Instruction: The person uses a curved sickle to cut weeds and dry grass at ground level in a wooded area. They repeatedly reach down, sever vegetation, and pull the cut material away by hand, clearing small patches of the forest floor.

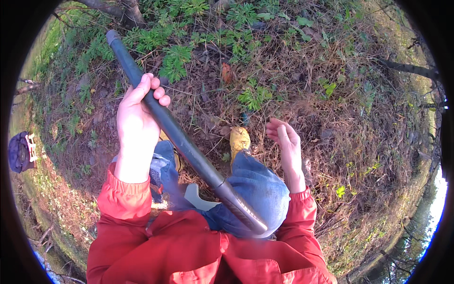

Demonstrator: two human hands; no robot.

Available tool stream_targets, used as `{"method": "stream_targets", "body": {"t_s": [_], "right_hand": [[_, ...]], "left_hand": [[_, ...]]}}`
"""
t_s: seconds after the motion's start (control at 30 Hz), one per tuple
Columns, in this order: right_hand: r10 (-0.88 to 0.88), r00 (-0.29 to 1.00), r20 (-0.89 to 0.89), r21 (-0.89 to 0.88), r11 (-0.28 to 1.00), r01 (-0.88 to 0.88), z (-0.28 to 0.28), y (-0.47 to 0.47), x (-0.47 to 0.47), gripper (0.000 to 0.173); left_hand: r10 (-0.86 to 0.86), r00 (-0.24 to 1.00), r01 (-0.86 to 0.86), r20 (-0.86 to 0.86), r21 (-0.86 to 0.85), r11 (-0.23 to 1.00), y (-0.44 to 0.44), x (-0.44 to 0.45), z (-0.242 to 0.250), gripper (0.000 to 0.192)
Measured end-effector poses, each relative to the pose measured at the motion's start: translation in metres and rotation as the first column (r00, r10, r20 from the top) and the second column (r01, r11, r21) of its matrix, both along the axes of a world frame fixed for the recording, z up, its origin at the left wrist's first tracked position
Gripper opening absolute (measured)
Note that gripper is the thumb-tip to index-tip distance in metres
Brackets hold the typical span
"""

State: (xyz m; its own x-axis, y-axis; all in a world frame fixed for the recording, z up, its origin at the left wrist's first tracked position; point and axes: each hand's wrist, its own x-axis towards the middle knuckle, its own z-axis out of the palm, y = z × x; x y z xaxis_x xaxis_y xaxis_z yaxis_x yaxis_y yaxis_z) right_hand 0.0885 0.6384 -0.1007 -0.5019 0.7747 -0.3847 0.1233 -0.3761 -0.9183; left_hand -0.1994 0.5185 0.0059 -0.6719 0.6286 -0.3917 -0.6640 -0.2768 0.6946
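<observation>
My left hand (142, 110) is wrapped around a dark telescoping rod (181, 138), perhaps a collapsed fishing rod or pole, near its upper part. The rod slants from a grey cap at the upper left down to a patterned grip end over my right knee. My right hand (285, 136) hangs in the air to the right of the rod, fingers loosely curled and apart from it, and nothing shows in it. A pale, curved plastic-looking piece (198, 198) lies partly hidden behind the rod, between my legs.
Dry grass and green weeds (177, 60) cover the ground around my yellow shoe (239, 138). A dark bag (20, 152) stands at the far left. Branches reach in at the upper left and from the right (408, 67). Water (431, 213) shows at the lower right edge.
</observation>
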Motion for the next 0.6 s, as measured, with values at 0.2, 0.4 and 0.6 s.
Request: {"method": "stream_targets", "body": {"t_s": [0.2,0.4,0.6], "right_hand": [[0.53,0.845,-0.067,0.214,0.835,-0.507,0.146,-0.046,0.013,0.075],[0.295,0.734,0.612,0.101,0.891,-0.442,0.176,-0.085,0.065,0.045],[-0.374,0.76,0.531,0.151,0.925,0.35,0.12,-0.18,0.16,0.017]], "left_hand": [[-0.002,1.0,0.007,-0.03,0.174,0.985,0.041,0.047,0.024,0.011],[-0.443,0.866,0.487,-0.231,0.189,0.853,0.052,0.157,0.04,0.021],[-0.632,0.014,0.802,-0.775,-0.369,0.47,0.032,0.185,-0.009,0.029]]}}
